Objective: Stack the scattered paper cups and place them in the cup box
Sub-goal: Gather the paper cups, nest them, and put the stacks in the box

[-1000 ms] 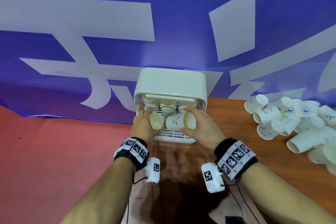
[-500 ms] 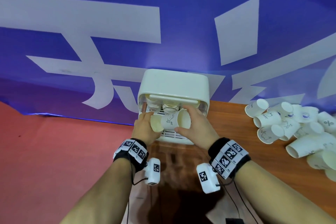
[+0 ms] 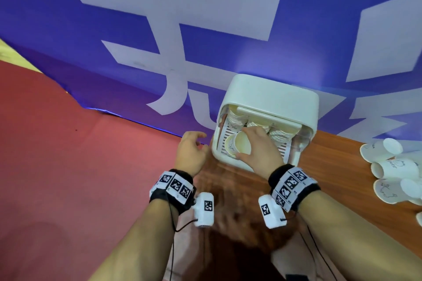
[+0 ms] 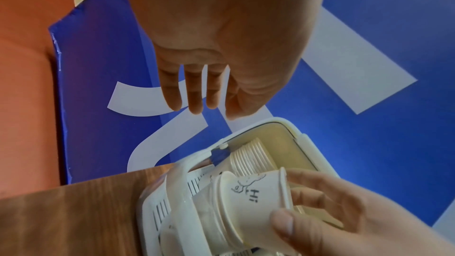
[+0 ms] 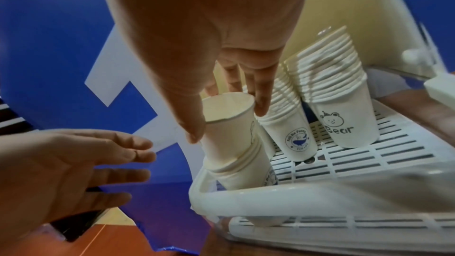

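Note:
The white cup box [image 3: 271, 96] stands on the wooden table against the blue banner, its front open. Inside, tall stacks of white paper cups [image 5: 327, 85] lean on a slotted tray [image 5: 369, 155]. My right hand [image 3: 255, 146] grips the rim of a short stack of nested cups [image 3: 237, 147] [image 5: 229, 135] [image 4: 246, 201] at the box's left front corner, thumb on one side, fingers on the other. My left hand [image 3: 191, 153] hovers just left of the box, fingers loosely spread, holding nothing. More loose cups [image 3: 392, 166] lie scattered at the right.
The blue banner [image 3: 159, 29] with white shapes rises right behind the box. The table's left edge runs just beside the box, with red floor [image 3: 68, 166] beyond it. Brown tabletop [image 3: 331, 166] lies between the box and the scattered cups.
My left hand has let go of its cup and drawn away to the left of the box. The right hand has pushed the cups together into one stack at the box's left front.

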The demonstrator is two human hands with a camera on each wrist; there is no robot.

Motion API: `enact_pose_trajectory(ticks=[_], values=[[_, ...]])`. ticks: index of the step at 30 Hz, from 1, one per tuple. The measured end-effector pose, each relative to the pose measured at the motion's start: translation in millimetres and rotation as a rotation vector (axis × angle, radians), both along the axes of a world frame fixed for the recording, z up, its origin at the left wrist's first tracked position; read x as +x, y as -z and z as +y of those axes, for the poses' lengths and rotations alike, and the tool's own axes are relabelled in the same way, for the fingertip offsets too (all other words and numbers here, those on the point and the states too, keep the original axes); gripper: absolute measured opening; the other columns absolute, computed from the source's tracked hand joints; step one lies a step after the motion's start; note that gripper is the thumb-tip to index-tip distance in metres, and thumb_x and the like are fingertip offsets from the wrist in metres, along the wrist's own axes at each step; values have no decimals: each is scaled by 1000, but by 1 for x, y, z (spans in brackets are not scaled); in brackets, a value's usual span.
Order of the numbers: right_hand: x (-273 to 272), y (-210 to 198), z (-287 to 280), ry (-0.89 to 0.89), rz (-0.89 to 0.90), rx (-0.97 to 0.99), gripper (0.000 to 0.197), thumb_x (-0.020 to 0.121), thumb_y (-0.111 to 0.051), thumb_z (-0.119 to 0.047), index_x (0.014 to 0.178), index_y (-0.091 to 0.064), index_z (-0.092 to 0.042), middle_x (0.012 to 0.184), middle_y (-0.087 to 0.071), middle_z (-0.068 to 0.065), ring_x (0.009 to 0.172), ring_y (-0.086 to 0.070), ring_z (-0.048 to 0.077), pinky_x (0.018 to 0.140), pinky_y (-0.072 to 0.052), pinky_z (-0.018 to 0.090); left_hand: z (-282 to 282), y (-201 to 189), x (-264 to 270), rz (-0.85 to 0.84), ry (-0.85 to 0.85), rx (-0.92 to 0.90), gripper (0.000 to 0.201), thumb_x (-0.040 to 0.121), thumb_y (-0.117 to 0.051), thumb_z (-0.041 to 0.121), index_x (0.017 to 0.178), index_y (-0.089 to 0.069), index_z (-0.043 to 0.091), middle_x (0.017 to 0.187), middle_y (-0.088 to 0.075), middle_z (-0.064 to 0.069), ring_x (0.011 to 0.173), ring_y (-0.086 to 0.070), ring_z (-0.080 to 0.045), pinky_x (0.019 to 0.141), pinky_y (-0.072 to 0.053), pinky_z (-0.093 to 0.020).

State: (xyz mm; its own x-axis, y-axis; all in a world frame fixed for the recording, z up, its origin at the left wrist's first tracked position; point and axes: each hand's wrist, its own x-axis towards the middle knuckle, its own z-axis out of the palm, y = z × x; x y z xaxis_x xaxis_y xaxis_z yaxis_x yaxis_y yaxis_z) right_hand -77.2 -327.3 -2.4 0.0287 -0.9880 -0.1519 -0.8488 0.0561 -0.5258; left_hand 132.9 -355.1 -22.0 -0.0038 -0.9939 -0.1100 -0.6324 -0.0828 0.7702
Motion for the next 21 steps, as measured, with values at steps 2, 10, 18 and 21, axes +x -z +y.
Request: enact_pose_trajectory(ticks=[2, 10, 18, 21], values=[[3, 4, -6, -18, 41, 12, 76, 80, -77, -37, 145, -40, -23, 133, -45, 0, 125, -46, 21, 99, -44, 39, -2, 1, 2, 20, -8, 3, 35, 79, -62, 4, 113, -66, 11, 111, -58, -2, 89, -60, -16, 82, -44, -23], [9, 26, -16, -73, 132, 77, 73, 85, -73, -38, 146, -39, -18, 144, -42, 0, 132, -40, 24, 104, -39, 36, -3, -1, 4, 37, -10, 15, 32, 82, -61, 5, 113, -65, 13, 114, -56, 0, 90, -59, -14, 79, -41, -17], [12, 33, -21, -72, 155, 89, 74, 81, -75, -41, 143, -41, -20, 141, -43, -1, 130, -41, 22, 102, -42, 36, -2, -4, 9, 40, -5, 47, 31, 83, -61, 6, 113, -65, 15, 116, -56, 0, 91, -59, -16, 82, -45, -23], [13, 30, -19, -76, 138, 108, 79, 80, -75, -45, 146, -37, -21, 147, -39, -2, 134, -37, 23, 105, -39, 36, 3, -12, 9, 37, -1, 43, 32, 83, -60, 5, 113, -65, 14, 116, -55, 0, 92, -59, -15, 84, -47, -24]])
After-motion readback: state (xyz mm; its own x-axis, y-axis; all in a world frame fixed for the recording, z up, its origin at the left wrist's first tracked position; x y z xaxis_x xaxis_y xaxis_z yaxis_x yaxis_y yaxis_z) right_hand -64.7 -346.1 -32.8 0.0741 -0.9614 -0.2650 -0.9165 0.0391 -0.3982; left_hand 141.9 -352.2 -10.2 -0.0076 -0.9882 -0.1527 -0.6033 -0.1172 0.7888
